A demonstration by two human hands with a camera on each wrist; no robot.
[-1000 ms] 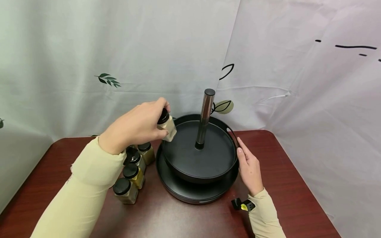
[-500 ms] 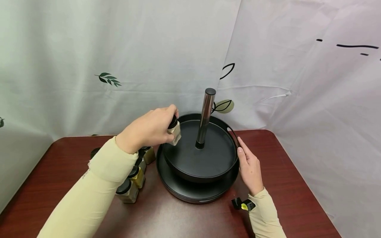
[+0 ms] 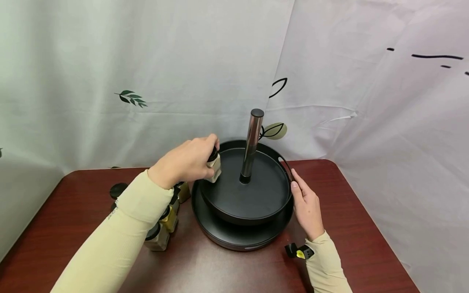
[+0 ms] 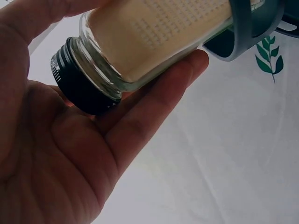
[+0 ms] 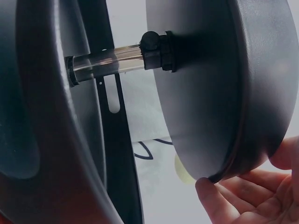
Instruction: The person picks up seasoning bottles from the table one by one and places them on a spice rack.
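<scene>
My left hand [image 3: 188,158] holds a glass spice jar [image 3: 214,167] of pale powder by its black lid, inside the left rim of the upper tray; I cannot tell whether its base touches. In the left wrist view the jar [image 4: 154,37] has its lid toward the palm. The black two-tier turntable rack [image 3: 253,199] has a metal post rising from its upper tier. My right hand [image 3: 307,205] grips the upper tier's right rim, with fingertips [image 5: 212,200] against its underside in the right wrist view.
Several spice jars [image 3: 169,219] with black lids stand left of the rack, partly behind the left forearm. Another black lid [image 3: 118,190] shows farther left. Everything stands on a reddish-brown table [image 3: 351,228] with a white patterned curtain [image 3: 205,73] behind it.
My left hand has moved the spice jar rightward and slightly down, from over the upper tray's left edge to inside its rim. The right hand keeps its place.
</scene>
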